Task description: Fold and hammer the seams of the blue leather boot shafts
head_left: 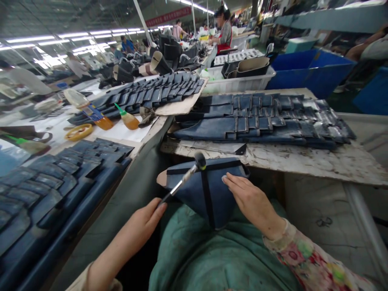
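My left hand [151, 214] is wrapped round the dark handle of a small hammer [184, 178]. The hammer's dark, slightly blurred head is above the upper part of a dark blue leather piece [190, 194]; whether it touches cannot be told. Black strips cross this piece, and its left tip is pale. It lies over my lap, at the bench edge. My right hand [247, 196] is at the piece's right side, fingers together on top and thumb hidden. Something small and whitish shows at a fingertip.
Overlapping dark blue leather pieces [254, 117] lie on a worn board [303, 155] ahead, with more stacked leather pieces [45, 186] at left. Glue bottles [129, 119], a yellow tape roll [79, 131], a white crate [242, 83] and a blue bin [309, 76] stand beyond. People work farther back.
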Motion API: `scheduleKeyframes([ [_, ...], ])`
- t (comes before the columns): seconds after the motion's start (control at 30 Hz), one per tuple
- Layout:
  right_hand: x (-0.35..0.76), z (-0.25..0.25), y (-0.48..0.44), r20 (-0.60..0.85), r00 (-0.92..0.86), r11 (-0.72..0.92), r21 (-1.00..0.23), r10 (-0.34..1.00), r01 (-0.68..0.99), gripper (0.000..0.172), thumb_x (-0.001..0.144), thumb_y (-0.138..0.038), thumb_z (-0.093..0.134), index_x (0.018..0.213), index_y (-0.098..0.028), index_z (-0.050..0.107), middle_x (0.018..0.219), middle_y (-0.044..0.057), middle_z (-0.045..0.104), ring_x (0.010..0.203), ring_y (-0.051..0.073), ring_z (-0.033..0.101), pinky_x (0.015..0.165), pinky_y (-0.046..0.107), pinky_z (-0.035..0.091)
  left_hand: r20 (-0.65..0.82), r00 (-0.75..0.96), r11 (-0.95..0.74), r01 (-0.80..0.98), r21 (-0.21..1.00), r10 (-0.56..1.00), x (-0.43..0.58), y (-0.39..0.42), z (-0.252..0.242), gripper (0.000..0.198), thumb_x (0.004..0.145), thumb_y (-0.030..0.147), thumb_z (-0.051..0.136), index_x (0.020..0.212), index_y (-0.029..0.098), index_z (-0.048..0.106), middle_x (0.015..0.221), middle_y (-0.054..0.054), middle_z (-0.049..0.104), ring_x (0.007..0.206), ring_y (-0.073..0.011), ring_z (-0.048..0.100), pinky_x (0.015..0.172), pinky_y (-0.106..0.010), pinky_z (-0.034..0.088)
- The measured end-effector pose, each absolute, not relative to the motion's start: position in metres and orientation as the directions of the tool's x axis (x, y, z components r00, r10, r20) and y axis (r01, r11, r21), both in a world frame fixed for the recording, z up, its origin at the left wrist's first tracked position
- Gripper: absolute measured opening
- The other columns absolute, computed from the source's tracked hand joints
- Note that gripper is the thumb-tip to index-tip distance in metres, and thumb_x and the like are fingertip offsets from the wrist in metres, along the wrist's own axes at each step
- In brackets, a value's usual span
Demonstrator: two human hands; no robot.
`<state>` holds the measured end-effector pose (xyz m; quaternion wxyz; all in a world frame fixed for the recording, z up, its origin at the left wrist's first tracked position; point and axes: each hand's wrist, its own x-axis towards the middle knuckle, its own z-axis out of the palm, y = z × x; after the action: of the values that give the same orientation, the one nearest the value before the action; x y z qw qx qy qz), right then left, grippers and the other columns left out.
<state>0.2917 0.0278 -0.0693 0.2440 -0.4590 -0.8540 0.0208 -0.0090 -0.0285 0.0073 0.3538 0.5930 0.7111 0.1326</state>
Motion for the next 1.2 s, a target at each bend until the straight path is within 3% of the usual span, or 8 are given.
scheduleKeyframes([
  [0.1,0.292,-0.069,0.028,0.403,-0.460,0.581,-0.260,0.791,0.771,0.040,0.088,-0.009,0.039,0.124,-0.015,0.055,0.127,0.007,0.055,0.114,0.019,0.051,0.097,0.035,0.047,-0.384,-0.012,0.231,0.816,0.530,0.923,-0.008,-0.028,0.002,0.037,0.086,0.052,0.035,0.087,0.021,0.056,0.074,0.000,0.062,0.072,-0.0161,0.058,0.067,-0.024,0.042],
  [0.23,0.294,-0.070,0.027,0.398,-0.463,0.584,-0.270,0.792,0.766,0.040,0.089,-0.009,0.038,0.125,-0.015,0.054,0.129,0.007,0.054,0.115,0.019,0.050,0.098,0.036,0.046,-0.276,-0.050,0.206,0.794,0.572,0.960,-0.008,-0.030,0.001,0.041,0.087,0.054,0.032,0.094,0.020,0.055,0.075,-0.001,0.062,0.071,-0.0165,0.059,0.065,-0.023,0.043],
  [0.37,0.293,-0.071,0.026,0.397,-0.446,0.570,-0.286,0.802,0.770,0.039,0.089,-0.009,0.039,0.125,-0.015,0.055,0.128,0.007,0.054,0.114,0.020,0.051,0.097,0.036,0.047,-0.381,-0.007,0.218,0.830,0.513,0.924,-0.007,-0.030,-0.002,0.037,0.087,0.050,0.034,0.089,0.021,0.056,0.075,0.000,0.064,0.072,-0.0174,0.060,0.068,-0.024,0.044],
  [0.57,0.294,-0.070,0.024,0.398,-0.437,0.563,-0.288,0.806,0.775,0.039,0.090,-0.010,0.038,0.125,-0.015,0.054,0.129,0.007,0.054,0.115,0.020,0.050,0.098,0.037,0.046,-0.271,0.016,0.168,0.748,0.642,0.962,0.007,-0.021,0.001,0.044,0.087,0.053,0.032,0.101,0.019,0.056,0.082,-0.003,0.065,0.074,-0.0170,0.059,0.067,-0.023,0.044],
  [0.7,0.294,-0.071,0.023,0.384,-0.430,0.549,-0.293,0.817,0.783,0.040,0.089,-0.009,0.038,0.125,-0.015,0.054,0.130,0.007,0.053,0.115,0.020,0.050,0.098,0.037,0.047,-0.369,0.118,0.122,0.816,0.564,0.922,0.025,-0.006,-0.002,0.036,0.088,0.049,0.033,0.092,0.021,0.056,0.081,-0.002,0.065,0.077,-0.0184,0.061,0.072,-0.025,0.043],
  [0.87,0.294,-0.071,0.023,0.398,-0.424,0.555,-0.312,0.814,0.771,0.042,0.088,-0.008,0.040,0.126,-0.016,0.053,0.130,0.007,0.053,0.116,0.019,0.050,0.098,0.036,0.046,-0.294,0.182,0.008,0.839,0.545,0.938,0.048,0.014,0.001,0.037,0.090,0.050,0.028,0.087,0.021,0.051,0.076,0.000,0.061,0.072,-0.0158,0.058,0.067,-0.024,0.041],
  [1.2,0.294,-0.071,0.022,0.406,-0.409,0.547,-0.324,0.817,0.772,0.042,0.087,-0.009,0.040,0.126,-0.019,0.054,0.129,0.008,0.054,0.116,0.020,0.051,0.096,0.037,0.048,-0.324,0.291,-0.127,0.887,0.444,0.900,0.066,0.043,-0.002,0.035,0.092,0.047,0.027,0.084,0.021,0.049,0.074,-0.002,0.060,0.070,-0.0177,0.059,0.063,-0.026,0.037],
])
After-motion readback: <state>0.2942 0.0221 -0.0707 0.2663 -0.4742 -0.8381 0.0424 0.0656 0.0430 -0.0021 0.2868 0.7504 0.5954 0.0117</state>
